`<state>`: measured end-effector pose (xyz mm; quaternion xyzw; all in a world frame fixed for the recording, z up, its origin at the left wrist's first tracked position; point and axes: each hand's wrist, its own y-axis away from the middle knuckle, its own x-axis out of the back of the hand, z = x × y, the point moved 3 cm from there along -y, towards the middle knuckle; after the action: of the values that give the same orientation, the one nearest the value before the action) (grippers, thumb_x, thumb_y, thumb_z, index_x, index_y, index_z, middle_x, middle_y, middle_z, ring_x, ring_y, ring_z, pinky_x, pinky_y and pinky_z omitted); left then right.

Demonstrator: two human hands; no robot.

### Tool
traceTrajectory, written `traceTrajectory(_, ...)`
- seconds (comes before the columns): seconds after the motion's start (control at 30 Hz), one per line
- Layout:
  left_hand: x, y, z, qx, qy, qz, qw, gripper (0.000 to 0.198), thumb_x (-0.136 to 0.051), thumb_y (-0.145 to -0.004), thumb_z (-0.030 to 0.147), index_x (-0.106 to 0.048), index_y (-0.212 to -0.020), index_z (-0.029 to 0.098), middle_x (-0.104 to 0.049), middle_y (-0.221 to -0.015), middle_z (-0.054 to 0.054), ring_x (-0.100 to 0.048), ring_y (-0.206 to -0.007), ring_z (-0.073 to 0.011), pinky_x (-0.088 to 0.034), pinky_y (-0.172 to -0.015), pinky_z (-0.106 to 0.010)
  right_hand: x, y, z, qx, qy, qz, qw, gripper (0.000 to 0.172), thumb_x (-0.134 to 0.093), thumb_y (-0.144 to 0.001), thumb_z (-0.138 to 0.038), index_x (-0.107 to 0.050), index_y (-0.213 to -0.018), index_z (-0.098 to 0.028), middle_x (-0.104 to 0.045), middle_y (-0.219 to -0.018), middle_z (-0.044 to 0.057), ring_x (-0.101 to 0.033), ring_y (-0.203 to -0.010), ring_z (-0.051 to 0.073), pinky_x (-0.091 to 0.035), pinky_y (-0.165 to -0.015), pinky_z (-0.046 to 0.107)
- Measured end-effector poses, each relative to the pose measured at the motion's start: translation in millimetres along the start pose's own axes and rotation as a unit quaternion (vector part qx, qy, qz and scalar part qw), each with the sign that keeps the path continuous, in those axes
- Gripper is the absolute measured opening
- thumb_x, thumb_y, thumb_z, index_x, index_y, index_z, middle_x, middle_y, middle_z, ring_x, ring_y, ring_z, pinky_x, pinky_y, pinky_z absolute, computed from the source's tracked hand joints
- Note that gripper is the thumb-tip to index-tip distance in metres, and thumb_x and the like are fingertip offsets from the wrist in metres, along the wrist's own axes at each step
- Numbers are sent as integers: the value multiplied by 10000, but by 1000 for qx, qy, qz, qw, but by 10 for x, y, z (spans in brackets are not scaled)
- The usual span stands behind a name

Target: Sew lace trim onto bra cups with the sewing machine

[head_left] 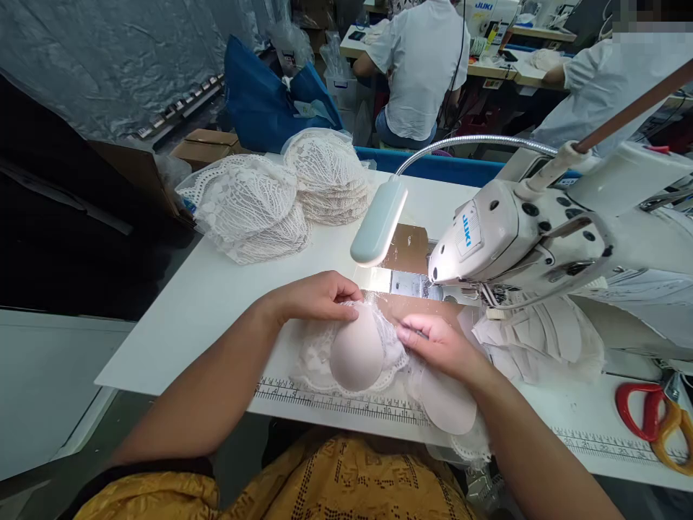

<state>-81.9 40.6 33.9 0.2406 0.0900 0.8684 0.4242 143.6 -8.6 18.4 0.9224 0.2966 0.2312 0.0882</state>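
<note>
A pale pink foam bra cup [356, 354] edged with white lace [311, 359] lies on the white sewing table [216, 289], just in front of the needle of a white sewing machine [541, 231]. My left hand [319, 296] pinches the lace at the cup's upper left edge. My right hand [438, 343] presses closed fingers on the lace at the cup's right edge. A second foam cup [449, 404] lies under my right wrist.
Two stacks of lace-covered cups [254, 206] stand at the table's far left. A gooseneck lamp [379, 220] hangs over the work. More cup pieces [541, 336] lie under the machine arm. Red and orange scissors [655, 422] rest at right. Two people in white sit behind.
</note>
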Motion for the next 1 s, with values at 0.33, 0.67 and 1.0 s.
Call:
traceTrajectory(0.33,-266,-134,59,-34,133,38,990,285,-703,-776,393,-652,-938,165,-644,-899,-26,-590,-822,-163,-451,-695,-238,-73,-65,-42,-5,-35,106,994,174,-568,-849,-372,-598,-791,-211,-551,-693,-20,-485,-642,139,-393,-594,273)
traceTrajectory(0.67,-409,-238,86,18,242,17,970,253,-695,-775,337,-691,-924,133,-653,-800,-41,-586,-712,-149,-451,-624,-236,-19,-50,28,8,-128,135,983,236,-563,-869,-369,-614,-1045,-219,-671,-997,43,-611,-888,184,-479,-740,293)
traceTrajectory(1.0,-413,-249,68,28,233,55,971,294,-700,-779,420,-694,-774,127,-593,-657,-9,-511,-589,-106,-376,-521,-209,68,-39,101,51,-95,108,988,287,-551,-884,-423,-630,-1072,-221,-631,-818,16,-596,-750,156,-490,-709,307)
